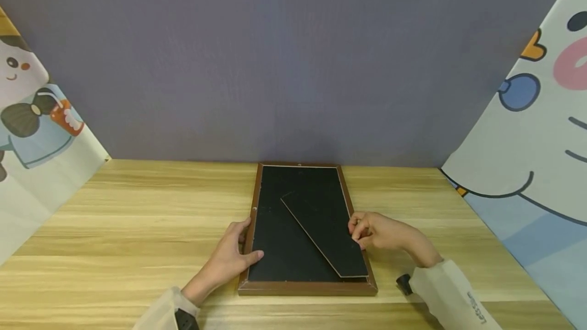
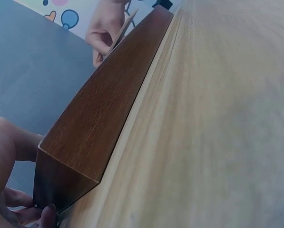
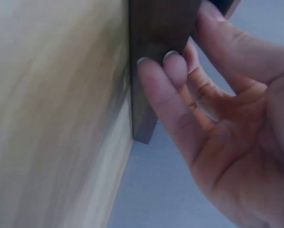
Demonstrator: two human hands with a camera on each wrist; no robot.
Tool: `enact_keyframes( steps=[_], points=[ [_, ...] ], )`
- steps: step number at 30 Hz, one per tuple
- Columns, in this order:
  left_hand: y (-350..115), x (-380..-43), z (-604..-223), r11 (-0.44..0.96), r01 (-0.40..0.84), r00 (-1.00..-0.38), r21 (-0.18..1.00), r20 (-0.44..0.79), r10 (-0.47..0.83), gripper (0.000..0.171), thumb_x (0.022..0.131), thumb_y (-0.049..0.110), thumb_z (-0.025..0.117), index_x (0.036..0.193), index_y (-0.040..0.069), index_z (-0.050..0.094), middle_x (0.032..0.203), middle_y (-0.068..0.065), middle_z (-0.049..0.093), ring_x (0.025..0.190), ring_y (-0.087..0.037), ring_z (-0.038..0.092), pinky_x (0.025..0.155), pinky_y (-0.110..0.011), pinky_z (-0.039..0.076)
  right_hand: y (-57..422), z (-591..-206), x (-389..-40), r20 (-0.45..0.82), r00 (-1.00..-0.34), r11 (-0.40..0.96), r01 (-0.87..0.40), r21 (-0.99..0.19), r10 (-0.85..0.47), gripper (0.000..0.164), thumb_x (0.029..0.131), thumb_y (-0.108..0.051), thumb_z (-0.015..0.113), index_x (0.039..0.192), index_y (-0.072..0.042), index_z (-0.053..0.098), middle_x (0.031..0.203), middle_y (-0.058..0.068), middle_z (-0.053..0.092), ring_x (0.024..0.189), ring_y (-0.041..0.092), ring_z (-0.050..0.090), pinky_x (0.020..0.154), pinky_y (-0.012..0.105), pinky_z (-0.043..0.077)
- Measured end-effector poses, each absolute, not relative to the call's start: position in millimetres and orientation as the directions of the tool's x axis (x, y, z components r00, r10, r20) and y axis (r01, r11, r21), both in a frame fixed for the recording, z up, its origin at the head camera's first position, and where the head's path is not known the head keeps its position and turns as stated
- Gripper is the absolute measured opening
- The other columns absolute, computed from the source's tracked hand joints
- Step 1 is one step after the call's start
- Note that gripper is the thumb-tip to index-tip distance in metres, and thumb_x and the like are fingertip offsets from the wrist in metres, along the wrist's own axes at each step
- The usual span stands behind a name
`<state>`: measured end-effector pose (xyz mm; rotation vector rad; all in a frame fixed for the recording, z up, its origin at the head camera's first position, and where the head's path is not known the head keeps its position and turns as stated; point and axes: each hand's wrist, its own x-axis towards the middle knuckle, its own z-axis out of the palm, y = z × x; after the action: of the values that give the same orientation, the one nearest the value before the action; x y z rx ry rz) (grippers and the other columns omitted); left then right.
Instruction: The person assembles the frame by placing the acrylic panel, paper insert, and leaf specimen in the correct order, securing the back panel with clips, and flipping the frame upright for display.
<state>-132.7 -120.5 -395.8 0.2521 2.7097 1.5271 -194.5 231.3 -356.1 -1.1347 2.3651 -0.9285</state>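
Note:
A brown picture frame (image 1: pixel 307 289) lies face down on the table, its black backing board (image 1: pixel 272 253) upward. On that board is a black easel stand (image 1: pixel 321 228), a tapered flap lying slantwise with its wide end toward me. My left hand (image 1: pixel 227 256) grips the frame's left side, thumb over the top and fingers along the outer edge. At the right side, my right hand (image 1: pixel 382 233) pinches the stand's right edge between thumb and fingers. In the right wrist view, two fingertips (image 3: pixel 153 76) lie against the frame's side. The left wrist view shows the stand's edge tilted up above the frame.
The wood-grain table (image 1: pixel 137 228) extends to both sides of the frame. A grey wall panel (image 1: pixel 275 65) rises right behind the frame's far end. Cartoon-printed panels stand at the left (image 1: pixel 41 116) and right (image 1: pixel 518 141).

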Motion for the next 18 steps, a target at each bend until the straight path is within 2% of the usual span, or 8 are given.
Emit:
enact_keyframes(
  steps=[5, 11, 14, 16, 18],
  points=[
    [-121.5, -133.9, -395.3, 0.504, 0.140, -0.986, 0.852, 0.072, 0.152, 0.078, 0.077, 0.011, 0.078, 0.141, -0.005, 0.037, 0.130, -0.019, 0.047, 0.106, -0.029, 0.049, 0.077, -0.034, 0.048, 230.0, -354.0, -196.2, -0.041, -0.627, 0.477, -0.547, -0.688, -0.778, 0.017, 0.076, 0.013, 0.065, 0.071, -0.003, 0.067, 0.089, 0.001, 0.043, 0.079, 0.005, 0.042, 0.062, 0.018, 0.044],
    [-123.1, -133.8, -398.5, 0.493, 0.110, -0.989, 0.863, 0.045, 0.143, 0.079, 0.075, 0.011, 0.079, 0.141, -0.004, 0.038, 0.129, -0.018, 0.048, 0.104, -0.028, 0.050, 0.072, -0.029, 0.047, 239.5, -362.4, -201.5, 0.011, -0.566, 0.382, -0.569, -0.728, -0.824, 0.003, 0.086, -0.002, 0.066, 0.084, -0.001, 0.069, 0.096, 0.011, 0.051, 0.082, 0.003, 0.048, 0.069, 0.022, 0.052],
    [-123.5, -135.8, -399.7, 0.462, 0.094, -0.990, 0.882, 0.033, 0.138, 0.079, 0.075, 0.009, 0.079, 0.141, -0.004, 0.038, 0.126, -0.018, 0.049, 0.102, -0.027, 0.050, 0.070, -0.029, 0.050, 246.2, -367.1, -203.6, 0.024, -0.545, 0.332, -0.544, -0.771, -0.838, 0.009, 0.090, -0.007, 0.062, 0.096, -0.001, 0.065, 0.101, 0.018, 0.055, 0.080, 0.005, 0.054, 0.068, 0.024, 0.053],
    [-123.8, -137.8, -400.0, 0.445, 0.085, -0.992, 0.892, 0.032, 0.126, 0.076, 0.076, 0.008, 0.078, 0.140, -0.003, 0.039, 0.126, -0.018, 0.049, 0.101, -0.027, 0.051, 0.070, -0.029, 0.051, 248.5, -368.1, -204.5, 0.016, -0.567, 0.337, -0.511, -0.791, -0.823, 0.013, 0.093, -0.008, 0.060, 0.104, -0.001, 0.060, 0.105, 0.020, 0.055, 0.080, 0.009, 0.057, 0.067, 0.026, 0.052],
    [-124.5, -139.4, -399.7, 0.440, 0.080, -0.993, 0.894, 0.033, 0.114, 0.071, 0.078, 0.008, 0.075, 0.139, -0.002, 0.040, 0.127, -0.018, 0.049, 0.102, -0.027, 0.052, 0.073, -0.031, 0.052, 248.7, -367.9, -205.4, -0.021, -0.617, 0.368, -0.441, -0.818, -0.786, 0.020, 0.094, -0.009, 0.058, 0.112, -0.001, 0.054, 0.109, 0.021, 0.052, 0.080, 0.013, 0.058, 0.067, 0.029, 0.054]
  ],
)
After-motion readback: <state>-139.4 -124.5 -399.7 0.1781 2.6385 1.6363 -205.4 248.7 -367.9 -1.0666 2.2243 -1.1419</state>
